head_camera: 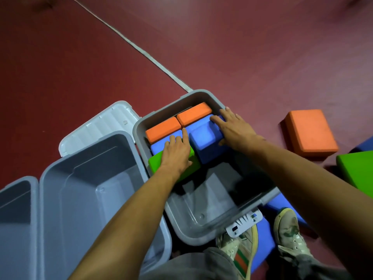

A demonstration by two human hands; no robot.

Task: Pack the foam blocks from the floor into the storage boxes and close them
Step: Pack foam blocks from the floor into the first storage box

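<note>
Blue foam block point(203, 143), upright in the grey plastic box point(198, 238): my right grip point(234, 128) grasps it; my left grip point(177, 155) rests released on a green foam block point(155, 163).

Dim, flat light from overhead; far corners go darker. Deep shadow pools inside grey box point(139, 134) mid-way, w/ pale sheen on its near bottom. Floor point(80, 57) looks matte. Wide-angle bend at edges; right edge & near bottom slightly blurred.
</note>
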